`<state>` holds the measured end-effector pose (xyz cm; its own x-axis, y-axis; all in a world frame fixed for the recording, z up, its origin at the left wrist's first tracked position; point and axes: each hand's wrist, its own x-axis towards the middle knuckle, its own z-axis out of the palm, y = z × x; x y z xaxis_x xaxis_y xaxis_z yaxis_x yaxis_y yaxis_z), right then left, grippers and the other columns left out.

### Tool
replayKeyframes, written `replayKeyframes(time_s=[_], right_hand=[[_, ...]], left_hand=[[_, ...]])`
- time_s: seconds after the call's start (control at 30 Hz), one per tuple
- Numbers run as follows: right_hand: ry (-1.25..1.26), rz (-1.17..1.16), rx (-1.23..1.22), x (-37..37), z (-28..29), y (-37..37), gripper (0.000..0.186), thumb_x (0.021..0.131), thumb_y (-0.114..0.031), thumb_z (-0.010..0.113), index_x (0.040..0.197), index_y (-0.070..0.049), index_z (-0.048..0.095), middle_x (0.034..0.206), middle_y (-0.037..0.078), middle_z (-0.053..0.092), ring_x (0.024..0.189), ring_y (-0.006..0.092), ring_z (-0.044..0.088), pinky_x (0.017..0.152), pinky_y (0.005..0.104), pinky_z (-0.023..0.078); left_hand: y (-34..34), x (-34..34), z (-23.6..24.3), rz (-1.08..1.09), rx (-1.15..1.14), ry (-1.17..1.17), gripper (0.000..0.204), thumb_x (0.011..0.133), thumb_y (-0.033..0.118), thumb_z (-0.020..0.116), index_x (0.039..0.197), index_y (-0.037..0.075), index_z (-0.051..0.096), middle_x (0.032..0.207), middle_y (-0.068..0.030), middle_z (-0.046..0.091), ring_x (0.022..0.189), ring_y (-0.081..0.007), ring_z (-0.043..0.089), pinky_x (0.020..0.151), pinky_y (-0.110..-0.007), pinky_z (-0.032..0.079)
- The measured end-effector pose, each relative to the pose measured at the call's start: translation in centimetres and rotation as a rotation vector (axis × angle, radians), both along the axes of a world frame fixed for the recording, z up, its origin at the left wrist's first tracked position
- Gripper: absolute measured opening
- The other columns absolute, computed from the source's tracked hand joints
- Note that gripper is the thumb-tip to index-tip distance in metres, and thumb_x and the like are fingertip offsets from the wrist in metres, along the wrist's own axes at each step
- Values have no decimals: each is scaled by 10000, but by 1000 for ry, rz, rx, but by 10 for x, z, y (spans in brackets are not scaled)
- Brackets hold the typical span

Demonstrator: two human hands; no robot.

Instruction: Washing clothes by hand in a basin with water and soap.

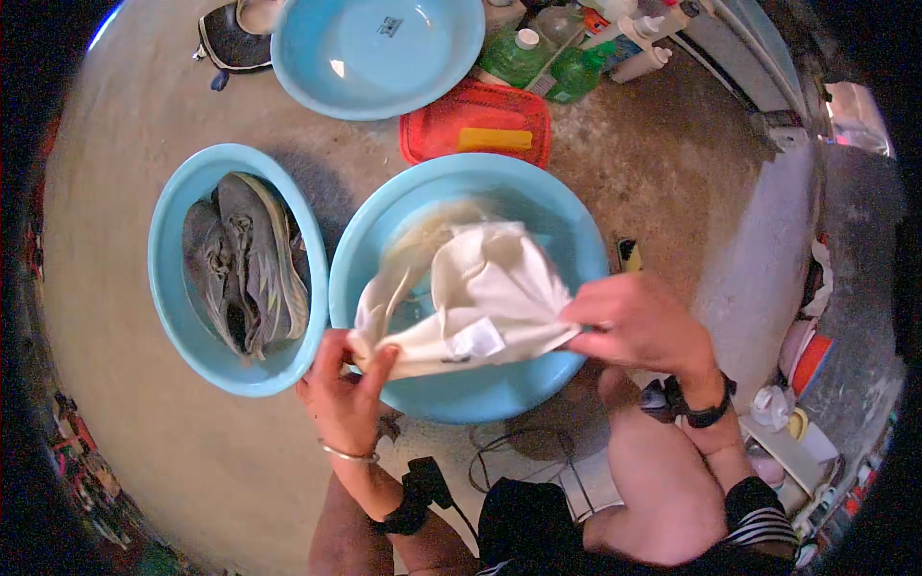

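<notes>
A wet cream-white garment [480, 298] with a small white label hangs over a light-blue basin [576, 240] of water in the middle of the floor. My left hand [344, 389] grips the garment's left edge at the basin's near rim. My right hand [642, 324] pinches its right edge above the basin's right side. The cloth is stretched between both hands, with its upper part trailing down into the water.
A second blue basin [168, 288] on the left holds a pair of grey shoes [245, 264]. A third, empty basin [375, 53] sits at the top. A red tray [427, 134] with a yellow brush and green bottles [523, 53] lie behind. Concrete step at right.
</notes>
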<state>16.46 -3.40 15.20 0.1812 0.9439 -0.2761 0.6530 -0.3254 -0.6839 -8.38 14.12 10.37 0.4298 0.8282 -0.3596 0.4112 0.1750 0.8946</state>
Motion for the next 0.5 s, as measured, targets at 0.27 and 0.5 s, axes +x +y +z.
replayKeyframes(time_s=[0.27,0.5], right_hand=[[46,110,-518,-13,-134,-8,271,823,-245,565,994,-43,620,819,216,613,788,389,587,666,441,469],[-140,-533,251,-34,-226,31,235,760,-111,610,941,37,579,714,180,603,658,346,595,623,425,475]], left_hand=[[-39,-8,-98,-532,120,469,269,698,153,702,881,-3,582,879,-178,557,799,-344,543,727,-400,442],[-40,30,-152,-175,462,353,371,733,112,650,1079,14,555,1082,-227,522,1014,-394,492,869,-435,401]])
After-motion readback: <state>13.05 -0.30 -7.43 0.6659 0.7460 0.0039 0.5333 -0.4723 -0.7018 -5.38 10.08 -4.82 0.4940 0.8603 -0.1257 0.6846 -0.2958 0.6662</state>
